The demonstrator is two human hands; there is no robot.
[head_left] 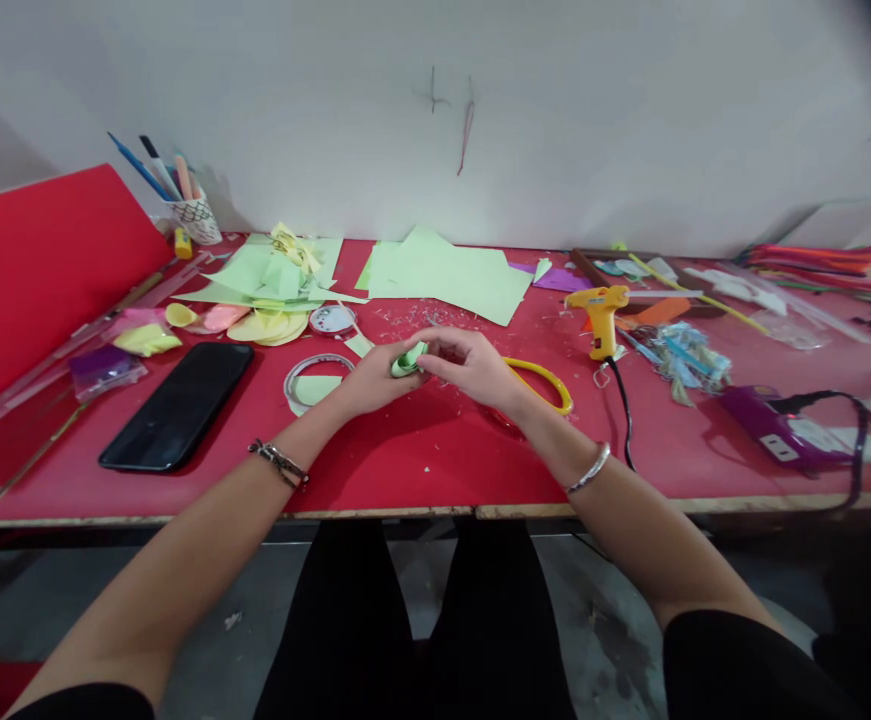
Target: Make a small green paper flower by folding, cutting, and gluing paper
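Observation:
A small rolled piece of light green paper is between my two hands, above the middle of the red table. My left hand is closed around its left side. From the right, my right hand pinches the roll's edge with thumb and fingers. Part of the paper is hidden by the fingers. Just left of my left hand lies a pale ring with green paper inside it. A yellow ring lies beside my right wrist, partly covered by it.
Green paper sheets lie at the back. A yellow glue gun stands at right, its black cord running to the front edge. Nearby are a purple power strip and tassels. A black phone and pen cup are at left.

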